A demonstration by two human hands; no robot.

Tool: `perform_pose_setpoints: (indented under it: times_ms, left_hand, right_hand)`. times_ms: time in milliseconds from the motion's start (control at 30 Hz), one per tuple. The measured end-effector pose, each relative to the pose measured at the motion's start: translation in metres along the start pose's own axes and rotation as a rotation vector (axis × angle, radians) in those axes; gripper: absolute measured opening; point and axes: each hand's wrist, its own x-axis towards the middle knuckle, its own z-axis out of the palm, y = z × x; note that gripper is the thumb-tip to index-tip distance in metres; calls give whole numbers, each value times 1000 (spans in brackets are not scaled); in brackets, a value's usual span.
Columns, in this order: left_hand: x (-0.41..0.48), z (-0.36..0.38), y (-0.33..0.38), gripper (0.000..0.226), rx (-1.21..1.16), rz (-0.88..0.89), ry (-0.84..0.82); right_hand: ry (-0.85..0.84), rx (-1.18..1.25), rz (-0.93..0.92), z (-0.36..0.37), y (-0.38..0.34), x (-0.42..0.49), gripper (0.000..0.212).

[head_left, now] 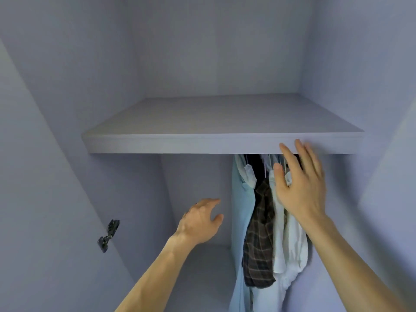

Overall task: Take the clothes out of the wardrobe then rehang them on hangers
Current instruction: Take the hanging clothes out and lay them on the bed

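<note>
Now our right grip spreads wide before the hanging clothes; our left grip, relaxed, holds nothing.

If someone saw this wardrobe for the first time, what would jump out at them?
Under the shelf, right of centre, hang a pale blue garment, a dark plaid shirt and white pieces. The right hand, fingers spread, reaches in front of them; the left hand hovers lower, holding nothing.
</note>
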Motion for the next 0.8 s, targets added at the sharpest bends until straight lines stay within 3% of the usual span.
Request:
perform_pose_setpoints:
  times_ms: [133,333,500,600,800]
  left_hand:
    - [54,23,14,60,-56,-9,-28]
    - [109,86,34,63,-302,-153,-102]
    - [145,123,56,69,-455,-282,9]
    - [157,129,63,73,-458,-303,81]
    - [174,118,61,79,-326,-226,40]
  right_hand:
    - [137,-182,-50,37,33,45,45]
    - [335,-191,-116,86,55,56,40]
    - [407,-217,-148,99,64,58,41]
    - [441,-223,-156,102,65,59,41]
    - [504,-235,-180,108,68,60,43]
